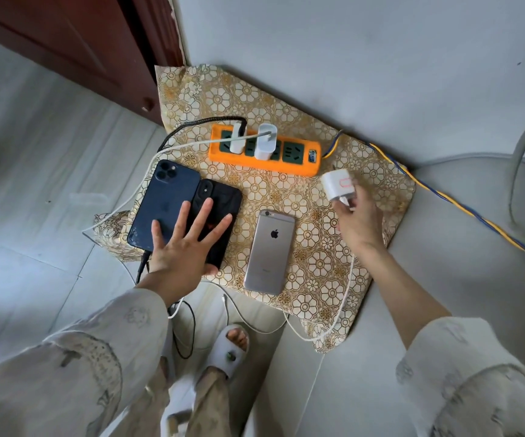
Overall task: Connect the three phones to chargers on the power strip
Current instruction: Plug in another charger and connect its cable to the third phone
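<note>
A gold floral-patterned cloth (311, 234) covers the tabletop, its near corner hanging over the edge. Beyond the far-left corner stands a dark reddish-brown wooden door (75, 48). Pale floor tiles (34, 190) lie to the left. Below the near edge, a foot wears a white slipper (231, 350). A grey pipe (519, 159) curves down at the right.

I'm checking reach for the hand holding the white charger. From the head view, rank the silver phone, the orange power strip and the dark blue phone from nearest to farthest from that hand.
From the right hand, gripping the white charger:
1. Silver phone, just to its left.
2. Orange power strip, up-left; close to the silver phone's gap, nearly a tie.
3. Dark blue phone, far left.
</note>
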Available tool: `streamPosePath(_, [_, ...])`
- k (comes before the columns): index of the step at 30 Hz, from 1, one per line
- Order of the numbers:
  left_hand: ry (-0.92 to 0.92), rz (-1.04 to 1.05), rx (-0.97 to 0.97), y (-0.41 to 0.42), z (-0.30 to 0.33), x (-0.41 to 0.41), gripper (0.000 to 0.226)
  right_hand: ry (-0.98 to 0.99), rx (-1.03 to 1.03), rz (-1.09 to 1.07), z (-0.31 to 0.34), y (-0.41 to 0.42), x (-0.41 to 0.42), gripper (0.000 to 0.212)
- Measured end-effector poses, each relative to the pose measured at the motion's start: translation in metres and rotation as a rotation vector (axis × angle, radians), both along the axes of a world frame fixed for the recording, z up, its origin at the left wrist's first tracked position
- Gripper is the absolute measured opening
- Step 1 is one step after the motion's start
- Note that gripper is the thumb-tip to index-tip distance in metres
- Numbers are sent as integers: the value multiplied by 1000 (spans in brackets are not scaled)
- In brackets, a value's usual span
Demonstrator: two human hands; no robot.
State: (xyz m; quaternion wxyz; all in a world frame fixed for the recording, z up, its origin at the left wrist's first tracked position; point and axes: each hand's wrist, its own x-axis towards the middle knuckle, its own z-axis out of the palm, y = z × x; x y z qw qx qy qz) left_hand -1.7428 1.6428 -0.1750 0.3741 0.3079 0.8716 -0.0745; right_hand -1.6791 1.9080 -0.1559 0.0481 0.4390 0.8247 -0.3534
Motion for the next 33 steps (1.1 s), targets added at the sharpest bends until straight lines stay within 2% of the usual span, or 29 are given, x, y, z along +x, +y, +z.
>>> streamPosePath(5, [3, 1, -9, 0, 1, 0, 97, 41, 14, 203, 29, 3, -37, 45])
streamPosePath(14, [24, -3, -3, 1, 0, 2, 96, -78, 159, 526, 46, 20, -79, 59])
streamPosePath(24, [28, 5, 11, -1, 2, 3, 96, -199, 310, 804, 49, 18, -102, 56])
streamPosePath(28, [16, 8, 17, 1, 6, 1, 94, -222, 310, 821, 54, 21, -104, 55])
streamPosePath(33, [-30, 13, -13, 5, 14, 0, 91, -188, 209, 749, 62, 21, -98, 55])
